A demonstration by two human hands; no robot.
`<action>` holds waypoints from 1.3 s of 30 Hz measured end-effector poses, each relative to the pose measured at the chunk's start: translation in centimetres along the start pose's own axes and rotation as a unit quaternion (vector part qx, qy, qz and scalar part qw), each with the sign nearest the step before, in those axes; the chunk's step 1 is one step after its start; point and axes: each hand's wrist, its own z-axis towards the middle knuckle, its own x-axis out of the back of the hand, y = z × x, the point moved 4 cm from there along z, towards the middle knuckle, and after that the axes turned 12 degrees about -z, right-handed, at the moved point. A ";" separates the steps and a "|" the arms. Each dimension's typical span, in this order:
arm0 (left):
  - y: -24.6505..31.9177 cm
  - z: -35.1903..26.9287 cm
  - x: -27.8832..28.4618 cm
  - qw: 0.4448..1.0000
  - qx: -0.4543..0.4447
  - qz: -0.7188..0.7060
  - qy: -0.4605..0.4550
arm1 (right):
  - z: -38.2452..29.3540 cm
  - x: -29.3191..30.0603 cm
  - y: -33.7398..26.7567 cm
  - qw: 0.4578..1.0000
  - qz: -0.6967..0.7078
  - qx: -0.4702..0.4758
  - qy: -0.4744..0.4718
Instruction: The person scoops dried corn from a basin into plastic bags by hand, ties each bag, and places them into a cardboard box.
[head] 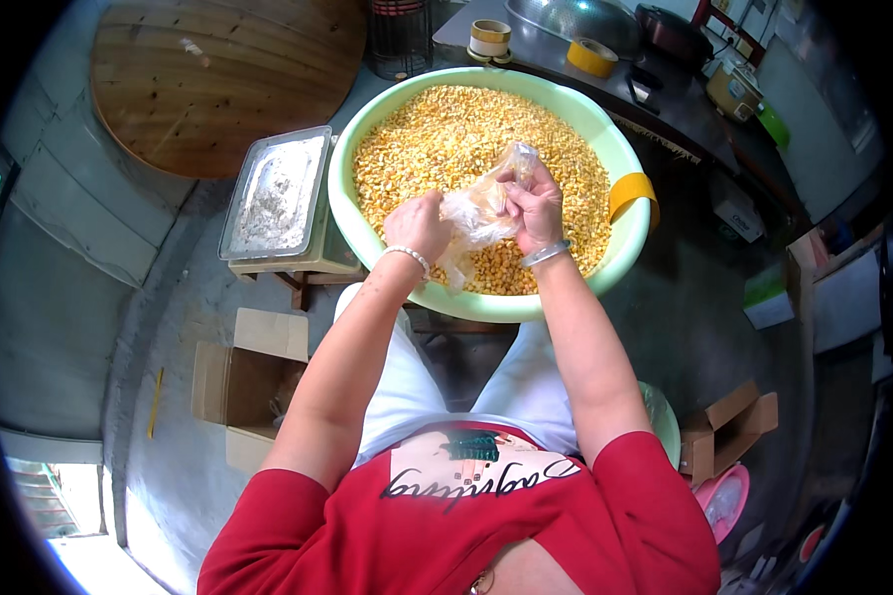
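Note:
A clear plastic bag is stretched between my two hands, above a large pale green plastic basin of dried corn kernels. On one side, my left hand, with a beaded bracelet at the wrist, grips the bag with curled fingers. My right hand, with a bangle at the wrist, pinches the crumpled bag on the other side. Part of the bag hangs below my left hand, over the kernels near the basin's front rim. Whether the bag holds anything cannot be told. A yellow roll of tape hangs on the basin's right rim.
A shallow tray lies on a small stand left of the basin. Behind stands a dark table with tape rolls and a metal colander. Open cardboard boxes stand on the floor at both sides.

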 end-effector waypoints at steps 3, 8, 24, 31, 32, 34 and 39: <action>-3.1 0.5 -0.9 0.999 0.017 -0.020 0.040 | 0.3 0.5 0.5 1.000 -0.015 -0.018 0.008; -4.3 1.3 -1.2 0.968 0.032 -0.233 0.083 | 0.5 1.9 0.2 0.953 -0.208 0.141 0.171; -5.0 2.0 -3.6 0.863 0.147 -0.466 0.129 | 1.0 -1.0 2.0 0.829 -0.555 0.071 -0.007; -4.4 2.2 -2.6 0.936 0.136 -0.295 0.135 | -2.1 -4.9 -1.3 0.675 -0.649 0.336 -0.100; -4.2 2.2 -2.7 0.936 0.132 -0.302 0.120 | -1.7 -4.5 0.4 0.673 -0.663 0.308 -0.112; -2.6 1.6 -2.1 0.962 0.074 -0.251 0.081 | -0.6 -4.4 1.3 0.709 -0.651 0.221 -0.154; -2.0 1.1 -1.6 1.000 0.001 -0.013 -0.025 | 2.3 -1.2 4.4 0.823 -0.559 0.092 -0.045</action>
